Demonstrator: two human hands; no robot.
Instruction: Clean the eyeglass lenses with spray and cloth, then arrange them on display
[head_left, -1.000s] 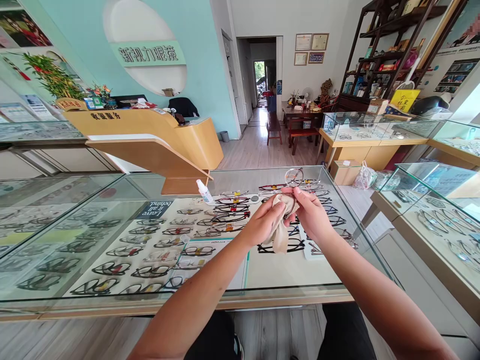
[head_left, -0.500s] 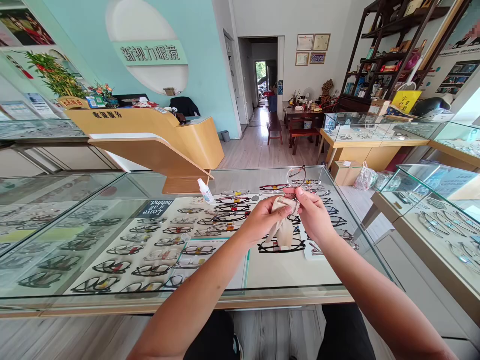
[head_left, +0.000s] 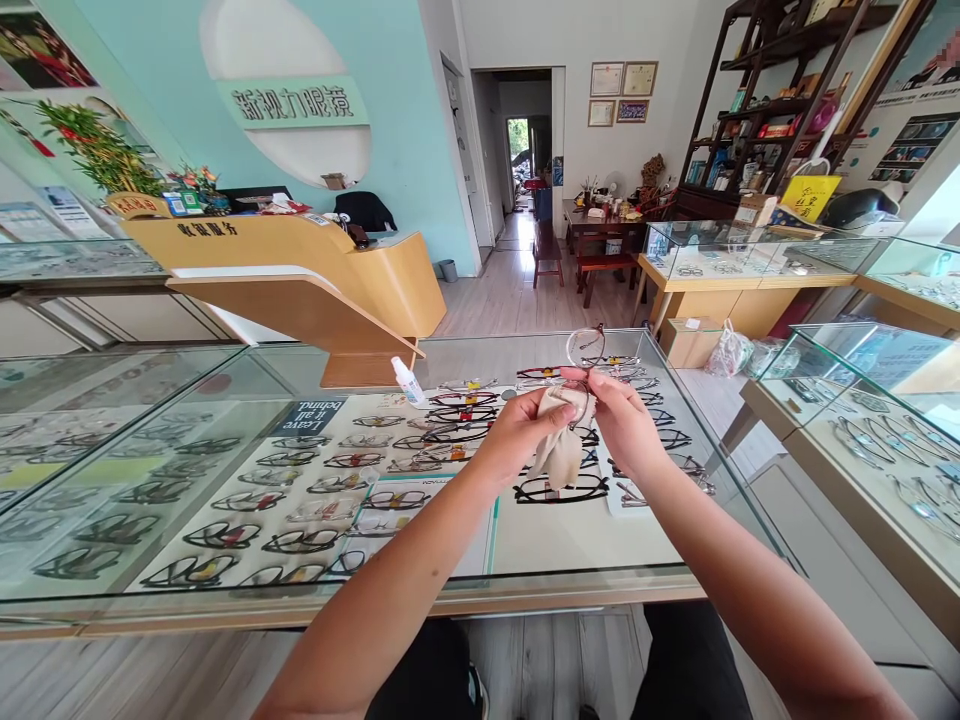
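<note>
A pair of eyeglasses (head_left: 586, 347) is held up over the glass display case, one round lens sticking out beyond my fingers. My left hand (head_left: 517, 432) is closed on a beige cleaning cloth (head_left: 559, 455), which wraps the nearer lens and hangs down in folds. With its thumb and fingers pinched, my right hand (head_left: 624, 415) grips the frame of the eyeglasses near the bridge. The cloth and fingers hide much of the nearer lens. To the left, a white spray bottle (head_left: 408, 382) stands on the glass top.
Rows of eyeglass frames (head_left: 300, 540) lie inside the glass display case (head_left: 600, 590) under my arms. Another glass case (head_left: 847, 400) stands to the right. Beyond are a wooden counter (head_left: 405, 285), a cardboard box (head_left: 690, 343) and a dark wooden table (head_left: 600, 225).
Both hands, with the eyeglasses and cloth, appear slightly further left. The whole view has shifted a little too. The grip on both things stays the same.
</note>
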